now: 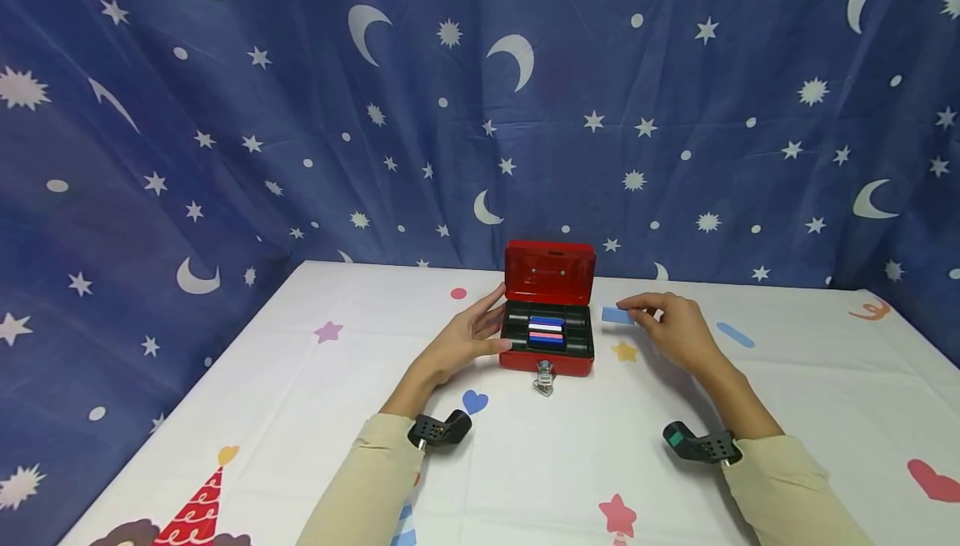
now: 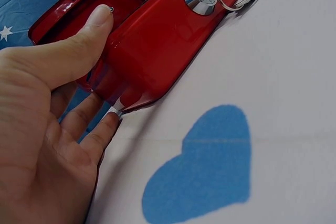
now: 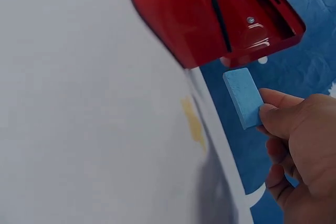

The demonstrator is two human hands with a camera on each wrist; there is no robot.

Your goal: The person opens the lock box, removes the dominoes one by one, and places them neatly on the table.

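A red cash box (image 1: 552,364) stands with its lid (image 1: 550,273) raised, showing a black compartment tray (image 1: 516,325). Several small blue, white and pink pieces (image 1: 546,330) lie in the tray's middle compartment. My left hand (image 1: 468,333) rests against the box's left side, thumb at the front left rim and the other fingers spread along the wall, fairly straight. To the right of the box, my right hand (image 1: 675,329) pinches one end of a light blue rectangular block (image 3: 244,98) between thumb and fingers. The block is held flat side up, apart from the box.
Keys on a ring (image 1: 543,383) hang from the lock at the box's front. The white tablecloth (image 1: 555,463) carries printed shapes, among them a blue heart (image 2: 205,166) and a yellow star (image 1: 624,352). A blue curtain (image 1: 420,154) with moons and stars stands behind the table.
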